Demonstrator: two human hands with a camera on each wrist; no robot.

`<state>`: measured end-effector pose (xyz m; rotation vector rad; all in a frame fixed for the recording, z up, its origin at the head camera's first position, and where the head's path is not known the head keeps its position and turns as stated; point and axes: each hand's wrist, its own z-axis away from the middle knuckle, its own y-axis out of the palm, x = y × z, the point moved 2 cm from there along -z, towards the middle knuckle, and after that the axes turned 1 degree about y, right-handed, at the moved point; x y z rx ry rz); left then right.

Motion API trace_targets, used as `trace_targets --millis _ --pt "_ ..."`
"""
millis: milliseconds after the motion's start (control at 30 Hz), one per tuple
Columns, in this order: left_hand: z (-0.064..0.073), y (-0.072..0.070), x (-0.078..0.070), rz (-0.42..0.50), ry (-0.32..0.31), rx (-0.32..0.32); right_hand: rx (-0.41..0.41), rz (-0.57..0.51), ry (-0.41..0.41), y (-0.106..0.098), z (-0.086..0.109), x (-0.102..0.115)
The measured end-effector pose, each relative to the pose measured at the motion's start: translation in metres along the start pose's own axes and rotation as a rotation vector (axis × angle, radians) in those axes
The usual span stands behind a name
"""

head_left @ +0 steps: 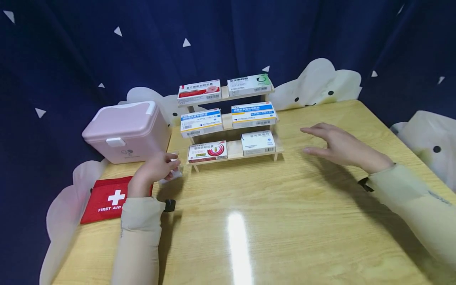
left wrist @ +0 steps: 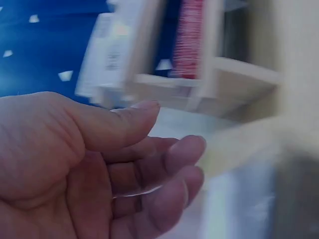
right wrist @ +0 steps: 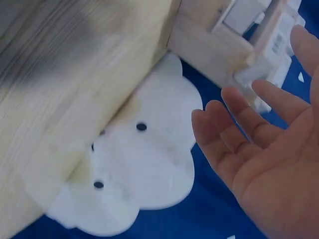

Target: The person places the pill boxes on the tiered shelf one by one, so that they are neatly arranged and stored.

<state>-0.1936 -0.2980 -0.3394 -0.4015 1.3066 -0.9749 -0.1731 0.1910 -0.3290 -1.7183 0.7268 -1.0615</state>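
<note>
My left hand (head_left: 154, 171), fingers loosely bent, hovers over a small clear, whitish plastic item (head_left: 177, 173) left of the shelf; its kind is mostly hidden under the hand. In the left wrist view a gap shows between the thumb and the bent fingers (left wrist: 172, 159). My right hand (head_left: 336, 146) hangs in the air to the right of the shelf, fingers extended and nothing in them. Between the hands stands a three-step wooden shelf (head_left: 234, 149) with two medicine boxes on each step, among them a red-and-white box (head_left: 199, 92) and a white box (head_left: 258, 142).
A pink lidded case (head_left: 124, 126) stands at the back left. Before it lies a red first aid pouch (head_left: 107, 198), partly behind my left forearm. White cloud-shaped panels (head_left: 317, 85) edge the wooden table (head_left: 285, 221), and a dark blue curtain (head_left: 153, 43) hangs behind.
</note>
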Motion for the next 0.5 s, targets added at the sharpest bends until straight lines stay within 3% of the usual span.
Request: trace_targets --millis 267,367,500 --pt "0.037 -0.031 -0.035 -0.063 0.157 -0.375 -0.124 0.064 -0.041 -0.035 0.032 -0.017" --pt "0.046 -0.038 -0.043 -0.094 0.182 -0.422 -0.184 0.074 -0.046 -0.044 0.040 -0.022" --pt "0.052 -0.044 -0.045 -0.158 0.198 -0.397 -0.232 0.101 -0.039 -0.050 0.051 -0.031"
